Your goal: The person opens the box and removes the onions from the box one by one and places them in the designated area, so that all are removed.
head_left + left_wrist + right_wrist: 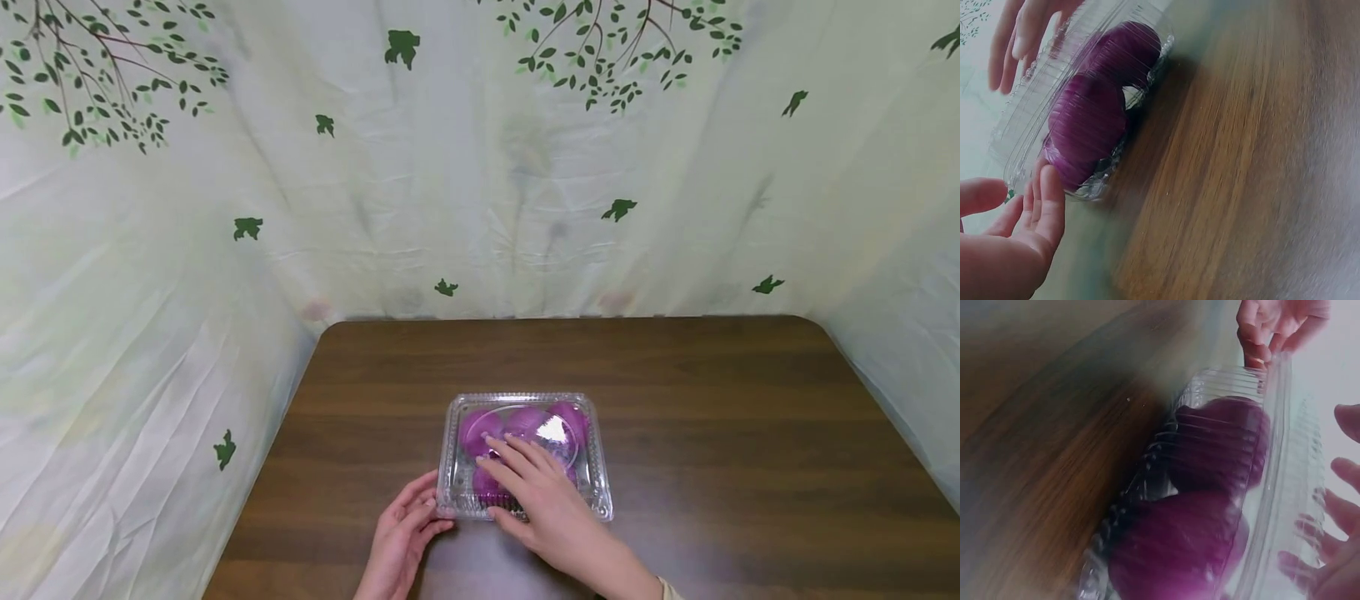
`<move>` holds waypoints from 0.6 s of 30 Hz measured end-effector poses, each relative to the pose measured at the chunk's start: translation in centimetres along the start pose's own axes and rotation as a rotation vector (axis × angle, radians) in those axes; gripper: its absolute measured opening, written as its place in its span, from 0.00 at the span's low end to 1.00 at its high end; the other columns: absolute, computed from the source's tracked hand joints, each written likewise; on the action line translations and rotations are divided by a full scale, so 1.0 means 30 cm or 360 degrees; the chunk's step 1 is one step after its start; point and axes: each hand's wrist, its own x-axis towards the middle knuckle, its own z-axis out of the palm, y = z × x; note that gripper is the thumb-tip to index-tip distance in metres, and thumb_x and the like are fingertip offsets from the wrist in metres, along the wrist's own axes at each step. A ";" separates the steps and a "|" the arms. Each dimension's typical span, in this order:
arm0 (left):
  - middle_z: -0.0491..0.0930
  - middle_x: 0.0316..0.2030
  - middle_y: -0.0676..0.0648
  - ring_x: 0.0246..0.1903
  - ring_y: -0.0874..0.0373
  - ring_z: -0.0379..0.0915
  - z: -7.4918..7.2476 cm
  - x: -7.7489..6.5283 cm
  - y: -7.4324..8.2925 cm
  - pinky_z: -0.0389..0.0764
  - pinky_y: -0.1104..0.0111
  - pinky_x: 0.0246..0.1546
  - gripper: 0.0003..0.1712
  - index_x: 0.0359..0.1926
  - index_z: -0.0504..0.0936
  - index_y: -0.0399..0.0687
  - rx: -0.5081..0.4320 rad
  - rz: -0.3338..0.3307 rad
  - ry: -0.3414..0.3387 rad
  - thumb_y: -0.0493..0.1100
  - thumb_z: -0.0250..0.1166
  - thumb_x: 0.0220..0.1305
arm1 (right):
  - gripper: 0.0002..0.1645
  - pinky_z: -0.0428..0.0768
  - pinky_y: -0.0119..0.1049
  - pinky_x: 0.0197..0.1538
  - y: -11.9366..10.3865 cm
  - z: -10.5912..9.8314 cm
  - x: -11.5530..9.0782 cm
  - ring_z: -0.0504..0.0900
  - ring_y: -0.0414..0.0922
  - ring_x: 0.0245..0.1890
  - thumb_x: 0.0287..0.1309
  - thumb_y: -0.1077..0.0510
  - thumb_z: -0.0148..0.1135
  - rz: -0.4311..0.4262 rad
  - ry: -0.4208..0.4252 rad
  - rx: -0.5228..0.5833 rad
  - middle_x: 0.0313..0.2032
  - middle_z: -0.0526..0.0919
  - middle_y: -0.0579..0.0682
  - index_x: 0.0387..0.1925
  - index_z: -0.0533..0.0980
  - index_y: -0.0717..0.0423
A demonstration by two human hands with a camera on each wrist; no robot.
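Note:
A clear plastic clamshell box (600, 479) with a ribbed rim and closed lid sits near the table's front edge. Several glossy purple rounded things (1088, 119) lie inside; their kind is not plain through the plastic. At the box's front left corner, the left hand (401, 537) touches the side with its fingers, the thumb apart from them in the left wrist view. Over the lid, the right hand (543, 504) spreads its fingers, covering part of the contents. In the right wrist view, its fingertips (1297, 565) appear through or against the clear lid.
The box stands on a brown wood-grain table (720, 433) with rounded far corners. A pale cloth curtain (487, 183) printed with leaves and branches hangs behind the table and along both sides.

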 end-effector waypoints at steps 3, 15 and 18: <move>0.80 0.46 0.43 0.39 0.55 0.78 -0.005 0.000 -0.002 0.81 0.64 0.44 0.24 0.66 0.67 0.29 -0.0119 -0.0007 -0.0065 0.30 0.52 0.70 | 0.37 0.64 0.57 0.66 -0.001 0.015 0.027 0.61 0.54 0.70 0.56 0.49 0.71 -0.0084 -0.0019 0.0007 0.71 0.65 0.50 0.67 0.71 0.48; 0.75 0.50 0.46 0.49 0.55 0.75 -0.030 0.004 -0.017 0.76 0.60 0.55 0.25 0.61 0.76 0.49 -0.0422 -0.0062 -0.0265 0.25 0.49 0.69 | 0.33 0.58 0.57 0.69 -0.019 0.057 0.109 0.58 0.50 0.72 0.57 0.45 0.70 -0.0270 -0.0229 -0.0043 0.71 0.64 0.46 0.64 0.75 0.45; 0.75 0.52 0.46 0.51 0.55 0.75 -0.038 0.005 -0.026 0.75 0.60 0.56 0.26 0.62 0.76 0.48 -0.0451 -0.0014 -0.0345 0.25 0.47 0.69 | 0.32 0.57 0.58 0.69 -0.023 0.071 0.120 0.57 0.48 0.72 0.58 0.44 0.70 -0.0296 -0.0260 -0.0064 0.71 0.64 0.44 0.63 0.75 0.44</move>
